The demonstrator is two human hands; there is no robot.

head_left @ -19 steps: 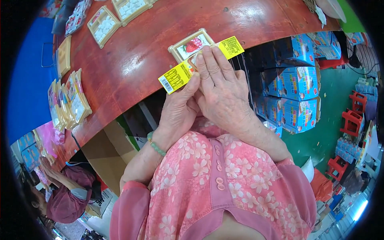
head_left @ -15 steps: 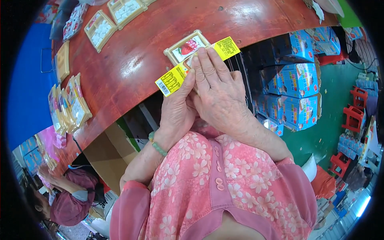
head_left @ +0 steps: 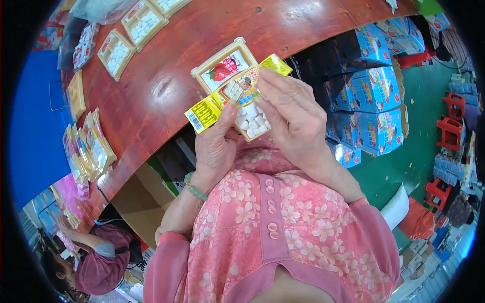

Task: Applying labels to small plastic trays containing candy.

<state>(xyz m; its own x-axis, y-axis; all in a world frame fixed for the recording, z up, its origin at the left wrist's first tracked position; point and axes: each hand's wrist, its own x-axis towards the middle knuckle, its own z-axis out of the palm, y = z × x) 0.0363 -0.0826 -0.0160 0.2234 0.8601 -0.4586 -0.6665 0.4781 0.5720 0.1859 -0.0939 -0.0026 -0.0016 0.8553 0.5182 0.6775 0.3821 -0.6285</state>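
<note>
Tray: a beige plastic tray (head_left: 237, 83) with a fruit picture in one compartment and small white pieces in another was held up just above the near edge of the red-brown table (head_left: 166, 91).
Card: a yellow printed card strip (head_left: 207, 111) lay across the tray's middle, seemingly so it could be lined up over the compartments.
Left hand: the left hand (head_left: 218, 146) supported tray and card from below, thumb pressed on the card, fingers closed around the tray.
Right hand: the right hand (head_left: 295, 116) had its fingers together, flat on the tray's right side, steadying it.
Table: more filled trays (head_left: 117, 53) and a stack of packets (head_left: 88, 149) lay well apart.
Floor: blue cartons (head_left: 376, 101) stood right.
</note>
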